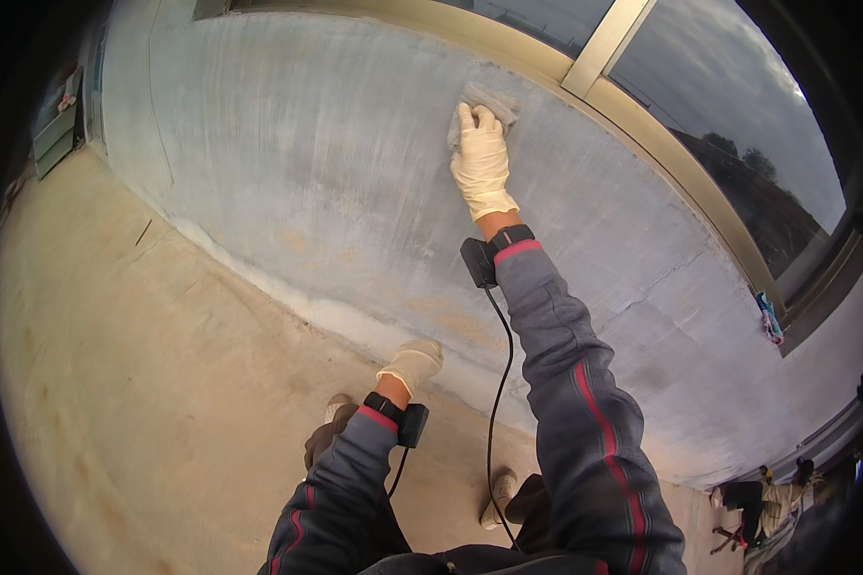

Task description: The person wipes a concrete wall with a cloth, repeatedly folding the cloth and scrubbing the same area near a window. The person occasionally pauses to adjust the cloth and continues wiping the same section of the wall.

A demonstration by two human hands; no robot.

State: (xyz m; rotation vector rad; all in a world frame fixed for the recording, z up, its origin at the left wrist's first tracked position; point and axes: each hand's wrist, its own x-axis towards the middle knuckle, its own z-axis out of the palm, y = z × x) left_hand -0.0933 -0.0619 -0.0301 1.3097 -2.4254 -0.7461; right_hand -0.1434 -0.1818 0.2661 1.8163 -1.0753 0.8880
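My right hand (480, 162), in a cream rubber glove, presses a grey cloth (500, 103) against the painted wall (316, 144), just below the window frame. Folds of the cloth stick out past the fingertips. Lower down, my left hand (415, 361), gloved alike, hangs in a loose fist near the foot of the wall. Its palm is turned from view, and nothing shows sticking out of it. Each wrist bears a black strap with a box, and a black cable (501, 381) runs down from the right one. Pale streaks and yellowish patches mark the wall.
A metal window frame (690, 172) with dark reflecting glass (726, 108) runs along the top right. A small colourful cloth (769, 316) lies at its corner. Concrete floor (151, 374) stretches left. My shoes (502, 496) stand near the wall. Piled items (769, 503) lie lower right.
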